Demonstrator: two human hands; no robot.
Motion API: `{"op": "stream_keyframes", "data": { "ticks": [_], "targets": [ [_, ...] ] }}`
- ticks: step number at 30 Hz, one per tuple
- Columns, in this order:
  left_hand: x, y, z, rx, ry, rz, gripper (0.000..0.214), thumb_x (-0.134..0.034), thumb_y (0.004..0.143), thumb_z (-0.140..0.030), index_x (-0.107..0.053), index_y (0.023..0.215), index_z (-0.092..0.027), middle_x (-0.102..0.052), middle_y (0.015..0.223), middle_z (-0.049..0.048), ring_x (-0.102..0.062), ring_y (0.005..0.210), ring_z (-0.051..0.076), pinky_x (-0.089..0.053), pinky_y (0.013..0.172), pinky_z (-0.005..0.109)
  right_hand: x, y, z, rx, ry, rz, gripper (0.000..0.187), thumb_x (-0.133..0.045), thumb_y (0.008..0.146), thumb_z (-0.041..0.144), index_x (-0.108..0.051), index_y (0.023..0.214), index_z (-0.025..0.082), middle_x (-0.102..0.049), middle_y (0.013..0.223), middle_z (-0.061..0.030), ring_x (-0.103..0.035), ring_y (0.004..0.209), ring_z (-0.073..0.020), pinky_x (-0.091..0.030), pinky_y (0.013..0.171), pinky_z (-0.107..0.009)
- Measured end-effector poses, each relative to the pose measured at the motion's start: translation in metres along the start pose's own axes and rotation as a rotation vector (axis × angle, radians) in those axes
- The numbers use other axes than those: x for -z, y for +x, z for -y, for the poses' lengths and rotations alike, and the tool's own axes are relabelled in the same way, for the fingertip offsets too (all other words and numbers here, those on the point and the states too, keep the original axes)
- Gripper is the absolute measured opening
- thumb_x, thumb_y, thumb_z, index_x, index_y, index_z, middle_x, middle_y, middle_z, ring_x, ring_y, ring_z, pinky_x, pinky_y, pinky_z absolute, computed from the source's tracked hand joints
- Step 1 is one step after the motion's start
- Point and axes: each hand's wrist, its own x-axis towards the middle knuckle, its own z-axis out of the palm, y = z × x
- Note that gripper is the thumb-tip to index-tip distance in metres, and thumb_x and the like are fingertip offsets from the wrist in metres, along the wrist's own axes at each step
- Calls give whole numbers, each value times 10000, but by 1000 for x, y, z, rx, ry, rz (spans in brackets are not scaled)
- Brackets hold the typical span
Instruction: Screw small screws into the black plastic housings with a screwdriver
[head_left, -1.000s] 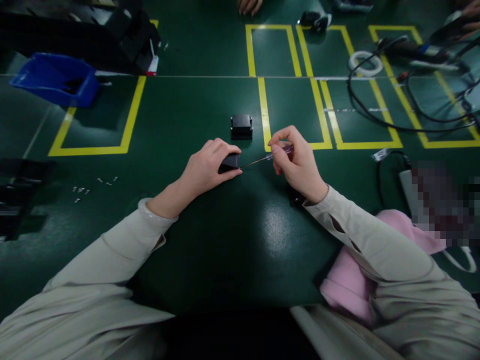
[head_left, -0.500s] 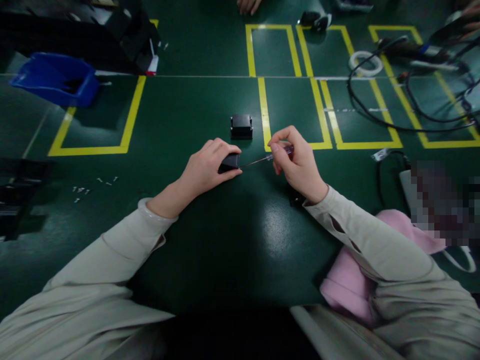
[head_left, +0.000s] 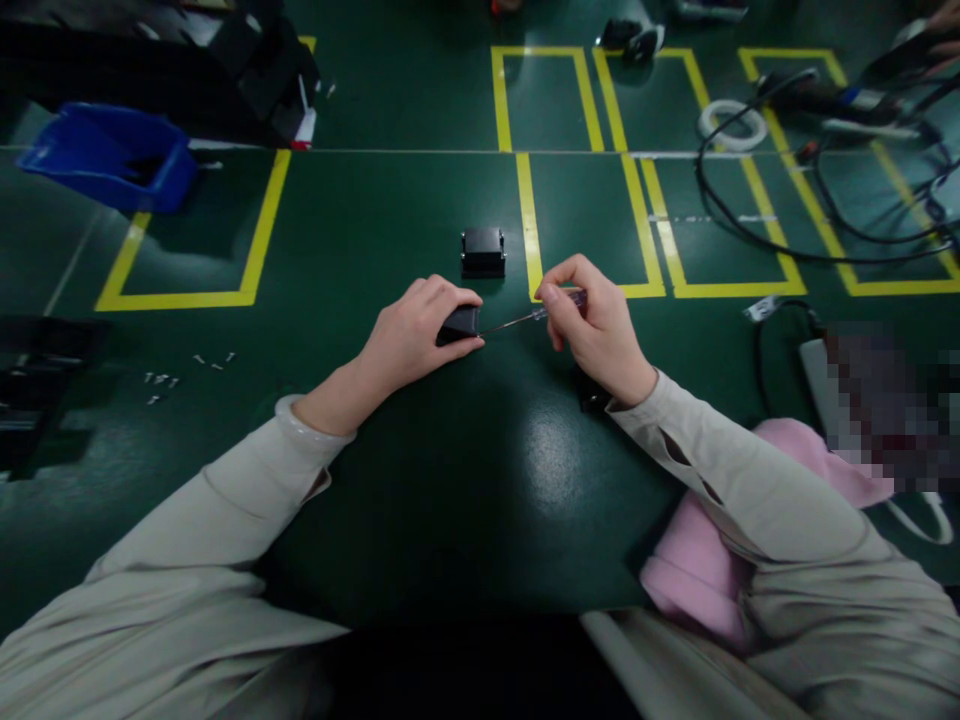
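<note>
Both forearms lie on the table in pale grey sleeves, running in from the near corners and converging toward twelve o'clock. The left hand [head_left: 409, 335] lies palm down, knuckles up, with its fingers curled over and the thumb tucked under at three o'clock, closed in a firm grip; its wrist is bare past the cuff and nearly straight. The right hand [head_left: 596, 325] sits just to its three o'clock, a small gap apart. Its wrist is cocked upward, thumb and forefinger pinched together and pointing toward nine o'clock, while the other fingers fold loosely beneath. The right elbow bends out toward five o'clock, the left toward seven.
</note>
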Motion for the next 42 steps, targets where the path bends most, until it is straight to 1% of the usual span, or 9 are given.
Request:
{"op": "stream_keyframes", "data": {
  "ticks": [4, 7, 13, 18, 25, 29, 31, 37, 42],
  "targets": [
    [0, 0, 0, 5, -3, 5, 418, -636, 944, -436, -577, 1268, -179, -637, 1198, 108, -587, 1109, 276, -507, 920, 408, 0, -1, -3, 0, 35, -5, 50, -533, 994, 265, -490, 987, 240, -465, 601, 100, -466, 420, -55, -330, 437, -254],
    [0, 0, -1, 18, -5, 12, 420, -639, 939, -433, -574, 1272, -186, -637, 1202, 108, -587, 1113, 278, -507, 914, 409, 0, -1, -4, -2, 34, -11, 81, -544, 982, 253, -480, 1032, 253, -457, 665, 90, -486, 448, -60, -354, 451, -266],
    [1, 1, -1, 21, -8, 21, 425, -635, 941, -439, -570, 1278, -188, -634, 1217, 109, -584, 1125, 279, -499, 921, 407, 1, -1, -1, -14, -45, -1, 188, -549, 1000, 381, -492, 887, 242, -454, 531, 100, -443, 411, -68, -319, 463, -278],
    [1, 1, -1, 28, -13, 24, 422, -638, 941, -440, -572, 1277, -194, -632, 1219, 106, -585, 1127, 276, -497, 926, 402, 0, -2, -3, -5, 15, -5, 64, -539, 992, 287, -489, 987, 247, -459, 614, 94, -470, 440, -66, -340, 469, -274],
    [1, 1, -1, 21, 6, 16, 422, -651, 936, -443, -581, 1268, -192, -643, 1200, 103, -596, 1107, 277, -512, 894, 399, 1, -1, -1, -24, -31, 15, 169, -557, 996, 356, -499, 888, 240, -455, 537, 100, -444, 412, -66, -308, 458, -274],
    [2, 1, -1, 15, 8, 21, 418, -647, 939, -434, -576, 1270, -188, -641, 1202, 107, -594, 1099, 274, -513, 900, 404, 0, -2, -2, 7, 12, 1, 43, -539, 988, 263, -499, 987, 247, -457, 628, 91, -468, 442, -65, -345, 475, -279],
    [2, 1, -1, 13, 7, 23, 423, -651, 936, -431, -574, 1272, -188, -639, 1201, 108, -591, 1096, 276, -511, 896, 404, 0, -2, -2, 10, 25, 0, 54, -534, 982, 240, -498, 1022, 249, -463, 667, 83, -481, 458, -65, -357, 478, -279],
    [1, 1, -1, 24, -11, 28, 426, -654, 932, -441, -575, 1270, -195, -636, 1204, 107, -585, 1097, 277, -501, 887, 398, 1, -1, 0, -29, -43, 14, 158, -558, 993, 346, -503, 889, 241, -460, 525, 99, -448, 406, -72, -306, 448, -273],
    [1, 1, 0, 23, -4, 29, 433, -659, 930, -443, -576, 1276, -194, -635, 1207, 104, -588, 1104, 276, -498, 890, 391, 1, -1, 0, 7, -2, 5, 32, -531, 983, 229, -502, 975, 240, -464, 594, 94, -465, 446, -72, -346, 491, -278]
  ]
}}
